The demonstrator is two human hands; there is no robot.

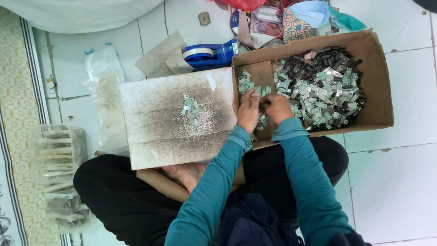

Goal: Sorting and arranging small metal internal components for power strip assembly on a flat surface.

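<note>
My left hand (249,111) and my right hand (276,108) reach side by side into a brown cardboard box (380,91), fingers curled among small silvery metal tabs (325,93) mixed with short black tubes (325,57). Both hands pinch at the near-left part of the pile; what each finger holds is hidden. A dirty white board (157,136) lies on my lap to the left, carrying a short row of the same metal tabs (191,109) near its middle.
A blue tape dispenser (211,53) sits behind the board. Clear plastic bags (102,77) lie at left, a bagged bundle of pale sticks (59,155) at far left, and crumpled colourful cloth (291,20) behind the box. White tiled floor (396,182) surrounds me.
</note>
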